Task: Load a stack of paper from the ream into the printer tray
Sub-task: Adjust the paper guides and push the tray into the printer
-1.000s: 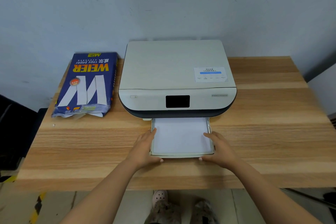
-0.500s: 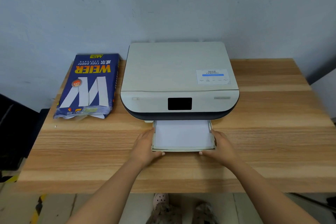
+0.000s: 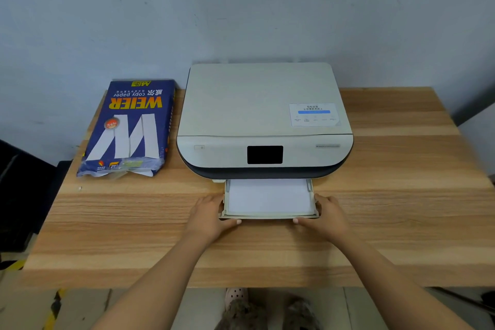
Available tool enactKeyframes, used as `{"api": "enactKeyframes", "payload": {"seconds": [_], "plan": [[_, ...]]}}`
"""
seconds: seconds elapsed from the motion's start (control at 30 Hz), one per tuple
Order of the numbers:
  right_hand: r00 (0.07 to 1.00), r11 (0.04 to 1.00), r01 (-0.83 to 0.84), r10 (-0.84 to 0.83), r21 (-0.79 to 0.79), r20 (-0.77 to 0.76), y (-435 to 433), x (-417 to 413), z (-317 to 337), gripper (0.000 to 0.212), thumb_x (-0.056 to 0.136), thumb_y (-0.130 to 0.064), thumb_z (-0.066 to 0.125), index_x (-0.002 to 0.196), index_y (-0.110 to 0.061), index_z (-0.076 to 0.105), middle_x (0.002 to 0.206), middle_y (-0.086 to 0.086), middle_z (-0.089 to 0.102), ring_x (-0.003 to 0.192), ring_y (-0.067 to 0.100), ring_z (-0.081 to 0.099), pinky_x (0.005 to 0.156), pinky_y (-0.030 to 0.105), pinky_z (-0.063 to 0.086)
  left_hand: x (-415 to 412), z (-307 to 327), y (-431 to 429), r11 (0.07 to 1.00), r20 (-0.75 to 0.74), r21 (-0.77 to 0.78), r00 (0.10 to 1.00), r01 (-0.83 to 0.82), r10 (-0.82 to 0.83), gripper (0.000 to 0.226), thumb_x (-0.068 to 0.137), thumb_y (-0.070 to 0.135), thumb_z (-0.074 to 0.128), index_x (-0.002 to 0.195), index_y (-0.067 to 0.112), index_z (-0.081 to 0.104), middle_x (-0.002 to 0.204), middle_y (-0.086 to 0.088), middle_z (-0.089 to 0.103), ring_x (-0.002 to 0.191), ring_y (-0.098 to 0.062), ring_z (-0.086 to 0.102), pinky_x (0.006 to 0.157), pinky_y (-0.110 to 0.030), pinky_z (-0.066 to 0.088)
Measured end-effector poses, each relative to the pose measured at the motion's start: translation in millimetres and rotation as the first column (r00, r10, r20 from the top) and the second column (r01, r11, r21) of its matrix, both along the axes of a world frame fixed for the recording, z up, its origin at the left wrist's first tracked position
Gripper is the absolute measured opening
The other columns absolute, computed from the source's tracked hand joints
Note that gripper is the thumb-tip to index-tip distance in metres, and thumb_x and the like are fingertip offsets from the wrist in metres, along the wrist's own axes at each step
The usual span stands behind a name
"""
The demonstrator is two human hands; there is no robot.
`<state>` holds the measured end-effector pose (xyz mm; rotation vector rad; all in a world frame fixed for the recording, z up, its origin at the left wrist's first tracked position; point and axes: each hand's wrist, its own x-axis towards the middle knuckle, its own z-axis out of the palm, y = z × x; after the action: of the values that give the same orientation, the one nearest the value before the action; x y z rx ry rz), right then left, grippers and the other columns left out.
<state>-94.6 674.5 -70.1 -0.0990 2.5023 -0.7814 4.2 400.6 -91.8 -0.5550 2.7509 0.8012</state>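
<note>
A beige printer [image 3: 263, 115] with a dark screen sits at the back middle of the wooden table. Its paper tray [image 3: 269, 215] sticks out at the front, partly pushed in, with white paper [image 3: 267, 195] lying flat inside. My left hand [image 3: 210, 215] grips the tray's front left corner, thumb along the front edge. My right hand [image 3: 328, 215] grips the front right corner the same way. A blue paper ream [image 3: 128, 128], torn open at its near end, lies left of the printer.
The wooden table [image 3: 401, 195] stands against a grey wall. Dark objects sit off the table's left edge. My feet show on the floor below the near edge.
The tray with the paper has slid further into the printer, and both hands moved forward with it.
</note>
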Motion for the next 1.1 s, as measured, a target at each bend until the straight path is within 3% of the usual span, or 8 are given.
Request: {"api": "enactKeyframes", "payload": {"seconds": [0.13, 0.27, 0.37, 0.53, 0.63, 0.73, 0.93, 1.1], "plan": [[1.000, 0.999, 0.029, -0.029, -0.021, 0.000, -3, -1, 1, 0.081, 0.060, -0.042, 0.085, 0.129, -0.020, 0.049, 0.118, 0.005, 0.045, 0.092, 0.013, 0.045, 0.086, 0.027, 0.040, -4, -2, 1, 1.000, 0.017, 0.020, 1.000, -0.021, 0.021, 0.068, 0.063, 0.059, 0.074, 0.123, 0.033, 0.056, 0.117, 0.002, 0.063, 0.110, -0.021, 0.050, 0.091, -0.036, 0.046], [0.998, 0.998, 0.053, -0.053, -0.025, 0.016, -3, -3, 0, 0.084, 0.060, -0.042, 0.085, 0.131, -0.016, 0.048, 0.115, 0.004, 0.044, 0.101, 0.020, 0.051, 0.090, 0.031, 0.043, -8, -4, -1, 0.999, 0.011, 0.026, 1.000, -0.026, 0.026, 0.069, 0.062, 0.060, 0.075, 0.123, 0.033, 0.056, 0.117, 0.002, 0.063, 0.108, -0.021, 0.052, 0.089, -0.036, 0.047], [0.996, 0.996, 0.085, -0.085, -0.023, 0.010, -9, -8, 2, 0.086, 0.064, -0.040, 0.084, 0.135, -0.011, 0.045, 0.127, 0.010, 0.046, 0.113, 0.026, 0.052, 0.094, 0.033, 0.043, -15, -3, -1, 0.999, 0.001, 0.024, 0.999, -0.041, 0.041, 0.070, 0.063, 0.060, 0.073, 0.124, 0.033, 0.054, 0.117, 0.002, 0.062, 0.107, -0.022, 0.052, 0.088, -0.038, 0.049], [0.983, 0.983, 0.182, -0.182, -0.036, -0.007, -15, -5, 6, 0.078, 0.068, -0.034, 0.082, 0.133, -0.010, 0.046, 0.127, 0.012, 0.044, 0.112, 0.028, 0.052, 0.094, 0.035, 0.043, -14, 4, 8, 0.993, -0.055, -0.013, 0.991, -0.119, 0.119, 0.068, 0.068, 0.049, 0.077, 0.127, 0.025, 0.052, 0.127, -0.001, 0.053, 0.117, -0.024, 0.045, 0.097, -0.038, 0.043], [0.944, 0.943, 0.315, -0.323, -0.109, -0.062, -14, 17, 5, 0.059, 0.072, -0.027, 0.079, 0.123, -0.014, 0.052, 0.124, 0.011, 0.046, 0.104, 0.023, 0.054, 0.088, 0.034, 0.047, 6, 8, 25, 0.990, -0.181, -0.050, 0.976, -0.135, 0.124, 0.047, 0.076, 0.040, 0.073, 0.117, 0.022, 0.055, 0.115, 0.001, 0.050, 0.109, -0.017, 0.044, 0.090, -0.029, 0.042], [0.964, 0.951, 0.266, -0.258, -0.156, 0.070, -23, 39, 1, 0.037, 0.082, -0.023, 0.070, 0.115, -0.014, 0.057, 0.115, 0.007, 0.060, 0.092, 0.013, 0.055, 0.070, 0.021, 0.042, 25, 4, 46, 0.999, -0.177, 0.040, 0.984, -0.021, 0.028, 0.025, 0.085, 0.038, 0.063, 0.105, 0.024, 0.058, 0.103, 0.010, 0.052, 0.100, -0.011, 0.050, 0.082, -0.022, 0.043], [0.955, 0.958, 0.251, -0.221, -0.140, 0.198, -51, 30, -1, 0.050, 0.089, -0.026, 0.060, 0.134, -0.008, 0.047, 0.132, 0.007, 0.056, 0.119, 0.021, 0.053, 0.096, 0.031, 0.042, 12, -4, 56, 0.991, -0.088, 0.131, 0.995, -0.029, 0.041, 0.048, 0.090, 0.039, 0.057, 0.133, 0.021, 0.048, 0.130, 0.005, 0.052, 0.120, -0.013, 0.047, 0.102, -0.028, 0.040], [0.959, 0.956, 0.242, -0.209, -0.166, 0.192, -60, 15, 2, 0.053, 0.090, -0.020, 0.059, 0.138, -0.008, 0.041, 0.138, 0.007, 0.050, 0.125, 0.022, 0.049, 0.100, 0.032, 0.040, -7, 0, 48, 0.993, -0.095, 0.111, 0.995, -0.027, 0.038, 0.053, 0.090, 0.035, 0.057, 0.138, 0.017, 0.043, 0.139, 0.000, 0.048, 0.128, -0.017, 0.042, 0.107, -0.029, 0.035]]}}
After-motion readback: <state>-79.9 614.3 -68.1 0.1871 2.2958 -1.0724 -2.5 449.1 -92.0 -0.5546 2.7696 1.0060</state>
